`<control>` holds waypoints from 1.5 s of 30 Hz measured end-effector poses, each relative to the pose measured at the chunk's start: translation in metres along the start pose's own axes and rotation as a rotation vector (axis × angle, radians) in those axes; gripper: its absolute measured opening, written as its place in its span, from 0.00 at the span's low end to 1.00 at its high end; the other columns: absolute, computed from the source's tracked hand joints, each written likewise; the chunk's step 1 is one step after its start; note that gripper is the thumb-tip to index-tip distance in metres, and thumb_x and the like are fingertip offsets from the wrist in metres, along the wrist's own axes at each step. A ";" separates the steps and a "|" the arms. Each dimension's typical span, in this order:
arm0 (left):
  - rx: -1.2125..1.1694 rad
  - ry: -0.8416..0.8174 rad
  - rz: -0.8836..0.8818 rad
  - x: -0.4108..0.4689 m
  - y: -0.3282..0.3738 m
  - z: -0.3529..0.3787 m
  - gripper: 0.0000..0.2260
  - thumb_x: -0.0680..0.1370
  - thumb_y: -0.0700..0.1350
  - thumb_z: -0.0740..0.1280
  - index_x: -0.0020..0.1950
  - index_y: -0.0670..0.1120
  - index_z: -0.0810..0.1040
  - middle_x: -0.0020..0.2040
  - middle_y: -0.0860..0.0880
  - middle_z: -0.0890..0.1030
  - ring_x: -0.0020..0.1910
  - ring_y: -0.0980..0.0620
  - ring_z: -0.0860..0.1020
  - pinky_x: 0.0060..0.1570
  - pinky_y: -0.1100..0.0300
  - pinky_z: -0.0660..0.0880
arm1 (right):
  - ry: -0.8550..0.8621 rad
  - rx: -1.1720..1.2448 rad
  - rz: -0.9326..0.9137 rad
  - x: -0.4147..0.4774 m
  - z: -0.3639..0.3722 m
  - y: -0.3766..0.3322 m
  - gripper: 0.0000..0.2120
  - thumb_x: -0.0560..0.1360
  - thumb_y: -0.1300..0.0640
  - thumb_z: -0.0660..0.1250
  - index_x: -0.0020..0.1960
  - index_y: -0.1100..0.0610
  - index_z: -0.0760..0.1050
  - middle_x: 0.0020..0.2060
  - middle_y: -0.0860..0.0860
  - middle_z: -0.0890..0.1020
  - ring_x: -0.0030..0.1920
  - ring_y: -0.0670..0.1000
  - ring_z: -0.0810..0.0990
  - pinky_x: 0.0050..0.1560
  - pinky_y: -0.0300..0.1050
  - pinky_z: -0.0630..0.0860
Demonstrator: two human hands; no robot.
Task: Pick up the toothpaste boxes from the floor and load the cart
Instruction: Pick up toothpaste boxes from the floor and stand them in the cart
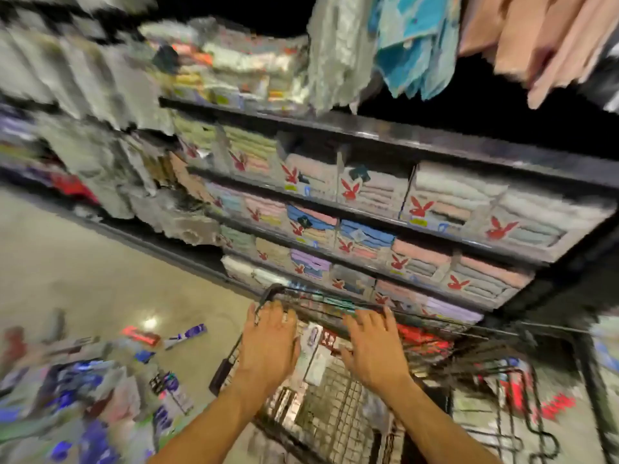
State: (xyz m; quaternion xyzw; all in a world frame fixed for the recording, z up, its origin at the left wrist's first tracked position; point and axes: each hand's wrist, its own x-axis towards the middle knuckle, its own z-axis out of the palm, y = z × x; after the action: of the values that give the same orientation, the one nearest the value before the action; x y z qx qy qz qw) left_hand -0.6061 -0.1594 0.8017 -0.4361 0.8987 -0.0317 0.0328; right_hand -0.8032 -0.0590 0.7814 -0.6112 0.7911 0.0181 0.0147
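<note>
Left hand (268,343) and right hand (371,346): fingers spread, over the cart (335,406). Boxes (187,331) lie on the floor (100,279), left of it; blur makes their print unreadable. Packs (425,202) on the shelf (368,128) carry red rabbit logos.

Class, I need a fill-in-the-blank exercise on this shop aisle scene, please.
1. The left hand and right hand are over the black wire cart, holding ____.
2. The scattered toothpaste boxes lie on the beige floor to the cart's ____ side.
3. The packaged folded towels on the dark shelves bear a ____ rabbit logo.
Missing words: nothing; left; red.
</note>
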 end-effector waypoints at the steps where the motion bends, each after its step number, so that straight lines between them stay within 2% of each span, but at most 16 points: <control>1: 0.007 0.005 -0.032 -0.012 -0.014 -0.013 0.26 0.79 0.58 0.57 0.73 0.48 0.69 0.72 0.40 0.70 0.72 0.39 0.66 0.74 0.37 0.55 | 0.020 -0.009 -0.035 0.002 -0.014 -0.013 0.27 0.74 0.35 0.66 0.65 0.51 0.78 0.62 0.56 0.80 0.65 0.59 0.77 0.75 0.69 0.56; 3: 0.033 0.028 -0.091 -0.037 -0.046 -0.036 0.25 0.77 0.57 0.58 0.71 0.47 0.70 0.69 0.40 0.72 0.70 0.38 0.67 0.73 0.36 0.55 | 0.063 -0.033 -0.098 0.008 -0.038 -0.044 0.28 0.71 0.35 0.68 0.61 0.52 0.81 0.58 0.57 0.82 0.61 0.60 0.80 0.72 0.70 0.59; 6: 0.076 0.067 -0.209 -0.077 -0.094 -0.061 0.23 0.77 0.58 0.61 0.68 0.48 0.72 0.65 0.41 0.74 0.65 0.38 0.69 0.70 0.36 0.59 | 0.121 -0.035 -0.202 0.016 -0.068 -0.097 0.29 0.71 0.35 0.67 0.63 0.54 0.79 0.59 0.56 0.81 0.62 0.60 0.79 0.72 0.72 0.62; 11: 0.072 0.097 -0.457 -0.158 -0.182 -0.075 0.22 0.75 0.58 0.62 0.65 0.47 0.75 0.62 0.42 0.76 0.62 0.39 0.73 0.68 0.36 0.62 | 0.165 -0.003 -0.358 0.020 -0.103 -0.215 0.32 0.75 0.33 0.58 0.69 0.53 0.72 0.64 0.55 0.77 0.66 0.59 0.75 0.74 0.70 0.60; 15: 0.048 0.112 -0.604 -0.231 -0.248 -0.058 0.22 0.75 0.57 0.64 0.65 0.46 0.78 0.62 0.41 0.78 0.63 0.38 0.74 0.66 0.36 0.65 | 0.141 0.058 -0.481 0.006 -0.109 -0.319 0.30 0.75 0.33 0.58 0.69 0.51 0.70 0.65 0.54 0.76 0.67 0.58 0.73 0.75 0.67 0.57; 17: 0.042 0.106 -0.668 -0.272 -0.283 -0.039 0.22 0.74 0.56 0.66 0.64 0.46 0.79 0.62 0.40 0.78 0.62 0.38 0.75 0.64 0.36 0.67 | 0.137 0.077 -0.544 -0.005 -0.104 -0.372 0.29 0.75 0.34 0.59 0.68 0.51 0.70 0.63 0.54 0.76 0.65 0.58 0.73 0.73 0.67 0.60; 22: -0.015 0.054 -0.776 -0.376 -0.365 0.010 0.24 0.75 0.57 0.56 0.63 0.47 0.80 0.63 0.39 0.78 0.61 0.37 0.75 0.64 0.36 0.66 | 0.110 0.104 -0.611 -0.040 -0.068 -0.498 0.28 0.75 0.35 0.58 0.67 0.52 0.73 0.63 0.55 0.78 0.63 0.60 0.76 0.72 0.70 0.58; 26: -0.036 -0.036 -0.837 -0.437 -0.415 0.049 0.25 0.72 0.54 0.70 0.67 0.44 0.78 0.65 0.39 0.78 0.65 0.37 0.74 0.68 0.35 0.63 | 0.059 0.074 -0.628 -0.060 -0.031 -0.580 0.30 0.75 0.34 0.58 0.68 0.53 0.74 0.61 0.55 0.78 0.62 0.60 0.77 0.71 0.69 0.61; 30: -0.073 -0.139 -0.833 -0.474 -0.440 0.108 0.26 0.69 0.52 0.74 0.64 0.43 0.80 0.65 0.37 0.78 0.64 0.36 0.75 0.67 0.36 0.63 | -0.024 0.070 -0.655 -0.072 0.028 -0.630 0.31 0.75 0.35 0.59 0.68 0.55 0.73 0.60 0.57 0.79 0.59 0.61 0.78 0.70 0.70 0.65; 33: -0.118 -0.184 -0.876 -0.488 -0.451 0.171 0.24 0.73 0.52 0.68 0.66 0.43 0.78 0.65 0.38 0.77 0.63 0.37 0.75 0.70 0.37 0.61 | -0.110 0.063 -0.671 -0.076 0.095 -0.658 0.33 0.74 0.35 0.57 0.70 0.56 0.72 0.62 0.57 0.78 0.62 0.61 0.77 0.71 0.70 0.64; 37: -0.175 -0.248 -0.971 -0.504 -0.450 0.300 0.25 0.76 0.52 0.60 0.70 0.44 0.75 0.66 0.39 0.76 0.65 0.37 0.74 0.71 0.37 0.61 | -0.262 0.017 -0.697 -0.081 0.228 -0.676 0.35 0.73 0.33 0.59 0.71 0.55 0.71 0.62 0.56 0.78 0.63 0.61 0.77 0.70 0.68 0.64; 40: -0.213 -0.297 -1.028 -0.518 -0.436 0.409 0.24 0.76 0.52 0.62 0.71 0.44 0.74 0.66 0.39 0.76 0.64 0.37 0.75 0.70 0.37 0.62 | -0.343 -0.006 -0.683 -0.088 0.332 -0.675 0.36 0.72 0.33 0.62 0.73 0.54 0.70 0.63 0.56 0.79 0.63 0.60 0.77 0.69 0.67 0.66; 45: -0.255 -0.442 -1.122 -0.529 -0.402 0.582 0.26 0.74 0.50 0.66 0.71 0.44 0.73 0.65 0.39 0.76 0.62 0.38 0.75 0.67 0.38 0.64 | -0.427 -0.052 -0.623 -0.096 0.507 -0.668 0.35 0.72 0.33 0.66 0.70 0.55 0.70 0.59 0.56 0.80 0.58 0.61 0.80 0.65 0.64 0.70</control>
State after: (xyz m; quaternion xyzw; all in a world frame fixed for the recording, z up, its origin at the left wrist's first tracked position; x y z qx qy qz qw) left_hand 0.0853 -0.0078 0.2733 -0.8392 0.5010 0.1546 0.1442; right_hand -0.1324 -0.1111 0.2721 -0.8052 0.5456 0.1598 0.1686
